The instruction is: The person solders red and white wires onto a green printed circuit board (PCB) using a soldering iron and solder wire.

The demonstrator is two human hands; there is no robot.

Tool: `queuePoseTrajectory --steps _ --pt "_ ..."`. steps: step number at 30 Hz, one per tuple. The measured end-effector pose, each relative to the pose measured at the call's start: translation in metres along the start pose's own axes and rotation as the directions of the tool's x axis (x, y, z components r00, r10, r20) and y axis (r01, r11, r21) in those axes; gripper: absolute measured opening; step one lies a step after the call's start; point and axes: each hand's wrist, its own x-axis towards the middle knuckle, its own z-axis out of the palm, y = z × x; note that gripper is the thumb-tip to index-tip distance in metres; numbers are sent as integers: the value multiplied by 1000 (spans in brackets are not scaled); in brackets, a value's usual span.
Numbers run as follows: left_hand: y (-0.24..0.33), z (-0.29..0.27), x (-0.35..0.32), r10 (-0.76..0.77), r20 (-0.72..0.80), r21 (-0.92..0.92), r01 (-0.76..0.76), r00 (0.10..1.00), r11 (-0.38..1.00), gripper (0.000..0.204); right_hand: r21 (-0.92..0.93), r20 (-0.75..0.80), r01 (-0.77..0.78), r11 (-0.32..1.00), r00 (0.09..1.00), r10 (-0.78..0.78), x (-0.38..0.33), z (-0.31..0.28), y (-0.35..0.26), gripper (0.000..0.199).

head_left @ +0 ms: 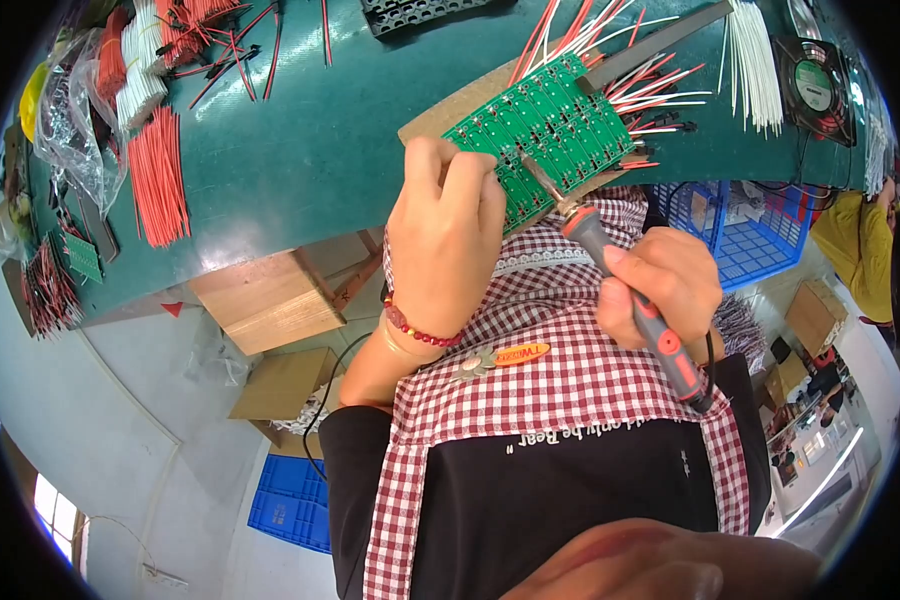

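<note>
My R hand (667, 285) is wrapped round the soldering iron (592, 238), tip at the green PCB (570, 112), which lies on a brown board (426, 124) at the surface's (290, 140) near edge. My L hand (446, 235) is curled w/ fingers at the PCB's L side, can't tell if pinching anything; red & white wires (658, 99) stick out beyond.

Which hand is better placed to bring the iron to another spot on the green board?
Probably the right: the right hand grips the soldering iron, its tip at the green board. The left hand is at the board's edge with bent fingers, holding no iron.
</note>
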Motion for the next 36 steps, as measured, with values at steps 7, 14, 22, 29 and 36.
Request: queuePoseTrajectory --steps 7,14,22,29,36 --pt "3 -3 -6 27 13 4 -27 1000 1000 13 26 -58 -44 999 997 45 -2 -9 7 21" --pt "2 0 -3 21 12 21 -21 1000 1000 13 54 -75 -33 998 996 37 -3 -7 11 21" --pt "6 4 -2 53 19 56 -54 998 997 13 76 -2 -80 994 997 80 3 -16 9 20" --pt "10 -1 -6 30 22 -46 -29 999 999 12 70 -22 -48 996 999 50 0 -19 6 20" --pt "-4 -12 -10 -51 -1 22 51 999 998 17 65 -48 -60 996 997 63 2 -14 8 19"
